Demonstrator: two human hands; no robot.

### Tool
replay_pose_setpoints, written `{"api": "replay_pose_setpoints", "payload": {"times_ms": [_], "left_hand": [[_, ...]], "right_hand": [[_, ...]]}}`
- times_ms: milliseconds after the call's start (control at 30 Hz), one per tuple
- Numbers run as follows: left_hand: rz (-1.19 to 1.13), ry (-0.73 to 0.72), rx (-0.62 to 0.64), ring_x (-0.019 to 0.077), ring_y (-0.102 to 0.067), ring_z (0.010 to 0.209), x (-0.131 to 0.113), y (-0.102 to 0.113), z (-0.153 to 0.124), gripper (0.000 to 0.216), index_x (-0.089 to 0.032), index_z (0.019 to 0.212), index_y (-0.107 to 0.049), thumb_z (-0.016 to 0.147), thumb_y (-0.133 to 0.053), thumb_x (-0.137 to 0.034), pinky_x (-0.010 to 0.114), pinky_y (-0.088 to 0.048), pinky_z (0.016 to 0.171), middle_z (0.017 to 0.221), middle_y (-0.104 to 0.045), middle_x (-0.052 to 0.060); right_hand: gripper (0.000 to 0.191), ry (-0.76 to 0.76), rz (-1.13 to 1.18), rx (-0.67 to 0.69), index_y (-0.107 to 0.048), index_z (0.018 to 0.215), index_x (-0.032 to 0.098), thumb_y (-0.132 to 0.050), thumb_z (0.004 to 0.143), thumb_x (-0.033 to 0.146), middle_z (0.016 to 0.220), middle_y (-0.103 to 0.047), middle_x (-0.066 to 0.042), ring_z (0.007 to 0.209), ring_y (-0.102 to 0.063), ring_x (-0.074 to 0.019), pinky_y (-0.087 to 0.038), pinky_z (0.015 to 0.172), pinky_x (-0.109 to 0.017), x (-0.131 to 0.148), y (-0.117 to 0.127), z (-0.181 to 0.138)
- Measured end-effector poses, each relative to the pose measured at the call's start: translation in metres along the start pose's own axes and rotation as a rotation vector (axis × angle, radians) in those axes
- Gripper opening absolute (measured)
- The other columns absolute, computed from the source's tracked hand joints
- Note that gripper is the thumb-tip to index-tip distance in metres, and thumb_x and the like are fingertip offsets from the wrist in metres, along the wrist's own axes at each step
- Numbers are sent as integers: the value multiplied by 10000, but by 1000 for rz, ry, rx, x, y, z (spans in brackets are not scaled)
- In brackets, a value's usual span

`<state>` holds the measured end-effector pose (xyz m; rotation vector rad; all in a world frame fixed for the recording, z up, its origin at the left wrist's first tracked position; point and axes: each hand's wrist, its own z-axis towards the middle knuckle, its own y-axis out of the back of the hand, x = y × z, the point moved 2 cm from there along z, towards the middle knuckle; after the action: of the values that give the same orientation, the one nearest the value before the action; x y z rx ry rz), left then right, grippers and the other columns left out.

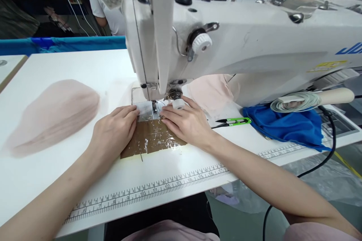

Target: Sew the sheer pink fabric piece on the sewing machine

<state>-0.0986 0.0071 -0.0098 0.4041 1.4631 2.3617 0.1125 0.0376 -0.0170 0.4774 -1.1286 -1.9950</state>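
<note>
A white sewing machine (243,41) stands over the table, its needle and presser foot (154,107) low over the metal plate (144,110). My left hand (114,131) lies palm down left of the foot, fingers stretched close together with the tips on the plate's edge. My right hand (188,122) is just right of the foot, thumb and fingers brought together beside it. Whatever is between those fingertips is too small or hidden to make out. Under and between both hands lies a brown patch covered with shiny clear tape (154,135).
Sheer pale pink fabric (62,113) lies at the left, more pink fabric (212,90) behind my right hand. Green thread snips (233,121), blue cloth (285,126) and a coil of pale cord (295,102) are at the right. A printed ruler (147,192) runs along the front edge.
</note>
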Motion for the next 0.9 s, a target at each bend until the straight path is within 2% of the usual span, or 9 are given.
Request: {"api": "replay_pose_setpoints", "payload": {"times_ms": [167, 267, 333, 433, 533, 633, 733, 800, 900], "left_hand": [[-58, 29, 132, 277, -707, 860, 9, 16, 1, 350, -182, 934, -700, 982, -370, -290, 386, -535, 631, 999, -754, 88], [-344, 29, 394, 176, -655, 592, 12, 39, -2, 325, -257, 840, -673, 979, -395, -350, 280, -460, 483, 735, -723, -3], [-575, 45, 563, 133, -598, 482, 13, 57, -5, 340, -282, 800, -660, 983, -401, -403, 240, -421, 424, 624, -677, -41], [-758, 109, 692, 124, -543, 398, 19, 77, -6, 345, -290, 811, -670, 966, -428, -481, 228, -385, 362, 532, -617, -41], [-825, 242, 785, 110, -426, 294, 34, 88, -9, 358, -288, 880, -690, 923, -462, -561, 229, -319, 293, 420, -484, -56], [-840, 375, 779, 95, -362, 291, 59, 94, -21, 362, -273, 908, -693, 871, -534, -596, 215, -254, 271, 400, -423, -67], [-904, 409, 734, 86, -456, 413, 88, 98, -48, 326, -219, 780, -660, 871, -597, -526, 186, -354, 361, 503, -518, -47], [-919, 385, 614, 99, -547, 544, 108, 102, -69, 314, -195, 727, -632, 902, -592, -453, 201, -474, 497, 587, -583, -35], [-967, 514, 337, 137, -627, 692, 137, 112, -88, 326, -172, 737, -615, 907, -579, -448, 249, -542, 607, 714, -665, -2]], "right_hand": [[271, -1, 120, -37, -682, 1163, 160, -488, 978, 199, 1107, -748, -43, 963, -676, -178, -493, 911, -370, 2, 0, -1], [413, 33, 442, 34, -608, 1263, 159, -650, 895, 342, 1301, -651, -92, 1175, -606, -210, -489, 975, -395, 13, 7, 2], [620, 2, 724, 191, -570, 1297, 169, -773, 772, 429, 1347, -610, -117, 1225, -576, -233, -487, 1004, -408, 25, 16, 7], [364, -184, 1156, 502, -644, 1160, 212, -719, 838, 364, 1102, -724, -43, 960, -687, -167, -560, 827, -308, 46, 28, 20], [172, -357, 1496, 620, -694, 912, 177, -659, 890, 344, 839, -736, -14, 817, -697, -132, -558, 796, -280, 63, 34, 35], [218, -498, 1577, 617, -692, 831, 175, -703, 847, 393, 721, -715, 0, 697, -675, -110, -552, 687, -240, 74, 28, 49], [229, -557, 1562, 552, -700, 828, 176, -729, 817, 404, 699, -718, 1, 651, -668, -108, -547, 637, -228, 83, 16, 59], [209, -555, 1576, 507, -709, 827, 175, -733, 814, 383, 681, -716, 6, 644, -667, -106, -550, 648, -232, 91, 7, 68], [111, -537, 1613, 458, -722, 830, 182, -714, 831, 293, 675, -711, 17, 649, -663, -91, -541, 650, -218, 105, -6, 90]]}}
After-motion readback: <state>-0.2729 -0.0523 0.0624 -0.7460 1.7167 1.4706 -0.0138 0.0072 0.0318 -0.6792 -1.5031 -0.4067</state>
